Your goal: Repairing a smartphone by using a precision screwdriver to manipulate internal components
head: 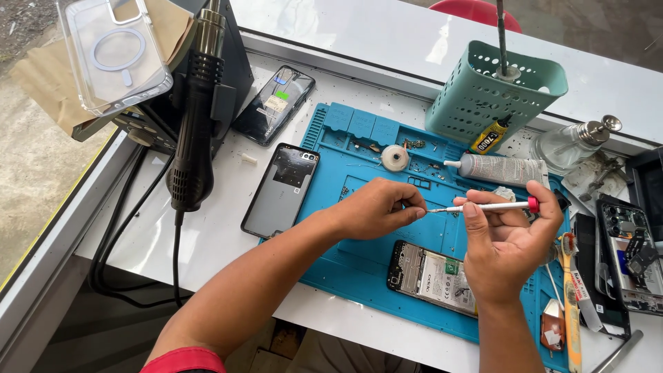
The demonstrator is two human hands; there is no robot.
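**Two hands meet at the tip of a small screwdriver**

Nearest to the person, just below the fingers of both hands, an opened phone (434,278) lies flat on the blue work mat (345,276) with its inner parts facing up, probably so that they stay within easy reach. To the outer side of the right hand (507,238), past its fingers, a toothbrush (570,297) with an orange handle lies along the mat's edge.

The right hand grasps a thin white screwdriver (487,206) with a red cap; thumb and forefinger close around the shaft, and the tool lies nearly level, its tip pointing to the left hand (378,207). The left fingers are pinched together right at that tip — it seems they hold something very small against it, but what it is I cannot tell. Holding both hands above the mat likely keeps any small part from falling to the floor.

Beyond the left fingers, a dark back cover (282,190) lies half on the mat, and a second phone (275,105) lies further away. Beyond the right fingers, a grey glue tube (503,169) lies on its side. Farthest — a green basket (494,90) stands upright with tools inside, and a hot air gun (195,117) hangs in its holder, nozzle up.
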